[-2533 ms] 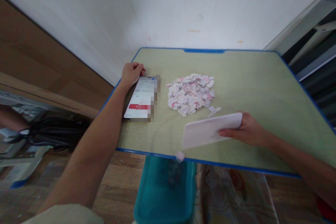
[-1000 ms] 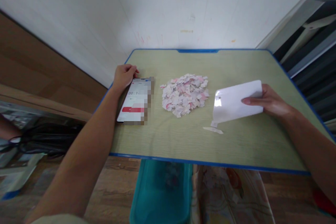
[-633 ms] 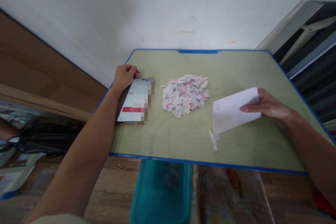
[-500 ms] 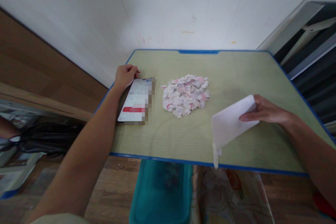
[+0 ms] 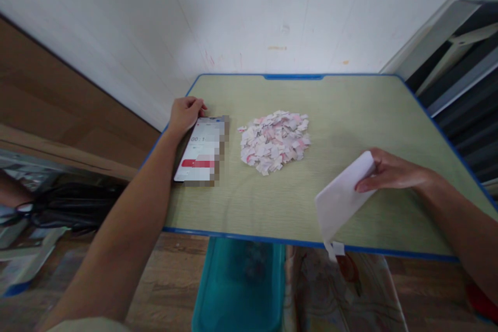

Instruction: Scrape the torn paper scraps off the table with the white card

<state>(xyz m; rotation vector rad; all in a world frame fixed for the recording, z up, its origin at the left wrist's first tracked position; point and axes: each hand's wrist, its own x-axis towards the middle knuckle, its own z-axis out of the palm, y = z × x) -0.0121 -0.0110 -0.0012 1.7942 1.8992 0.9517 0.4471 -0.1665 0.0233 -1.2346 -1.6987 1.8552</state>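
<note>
My right hand (image 5: 389, 168) pinches a white envelope-like paper (image 5: 340, 194) between thumb and fingers, tilted so its lower corner points down at the table's front edge. Small white paper scraps (image 5: 337, 249) show at that lower corner, in front of the blue edge; whether they are attached or falling I cannot tell. My left hand (image 5: 188, 113) rests with curled fingers at the table's left side, just beyond the top end of a phone (image 5: 198, 148) showing a timer, partly pixelated. A heap of white and pinkish paper scraps (image 5: 274, 142) lies mid-table between my hands.
The pale green table (image 5: 350, 109) has a blue rim and stands against a white wall (image 5: 249, 21). Below its front edge are a teal bin (image 5: 237, 290) and, to its right, a patterned open container (image 5: 342, 295) with scraps inside. A dark bag (image 5: 73, 207) sits at left.
My right hand and the white paper have dropped slightly toward the front edge, the paper tilting more steeply. Scraps at its lower end now hang past the edge. My left hand stays put.
</note>
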